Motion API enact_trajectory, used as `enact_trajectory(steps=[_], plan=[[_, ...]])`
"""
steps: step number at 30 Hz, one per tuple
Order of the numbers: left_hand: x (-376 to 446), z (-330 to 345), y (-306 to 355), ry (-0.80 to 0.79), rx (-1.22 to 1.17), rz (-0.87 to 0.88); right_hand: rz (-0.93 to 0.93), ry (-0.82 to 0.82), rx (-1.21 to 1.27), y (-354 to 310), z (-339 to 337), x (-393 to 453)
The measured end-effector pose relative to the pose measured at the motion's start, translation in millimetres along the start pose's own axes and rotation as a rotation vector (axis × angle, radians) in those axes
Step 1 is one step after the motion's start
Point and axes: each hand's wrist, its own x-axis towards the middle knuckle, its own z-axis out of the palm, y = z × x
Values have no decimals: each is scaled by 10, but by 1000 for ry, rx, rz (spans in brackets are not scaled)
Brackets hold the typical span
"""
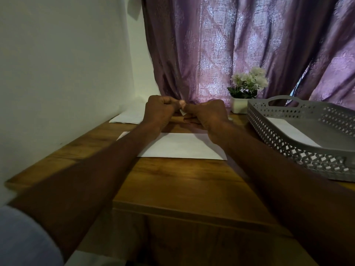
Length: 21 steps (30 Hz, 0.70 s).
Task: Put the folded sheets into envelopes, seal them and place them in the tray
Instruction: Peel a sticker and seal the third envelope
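Observation:
A white envelope [180,145] lies flat on the wooden table [182,181] in front of me. Just beyond its far edge, my left hand [159,110] and my right hand [206,114] meet above the table. Together their fingertips pinch a small pale strip [182,112], most of it hidden by the fingers. A grey perforated tray [299,139] stands at the right with a white envelope [288,131] lying inside it. More white sheets [128,117] lie at the back left, against the wall.
A small white pot of white flowers [244,93] stands at the back, just left of the tray. A purple curtain [240,45] hangs behind the table and a pale wall [63,73] closes the left side. The table's front edge runs below my forearms.

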Motion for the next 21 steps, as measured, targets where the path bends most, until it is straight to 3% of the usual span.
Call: enact_trajectory(steps=[17,21], plan=[[-53,21,17,-2,156,-12,7,-19,-140,-112,-50,-274],[-13,-159,-3,166,208,-17,-11,56,-106,-97,-86,-248]])
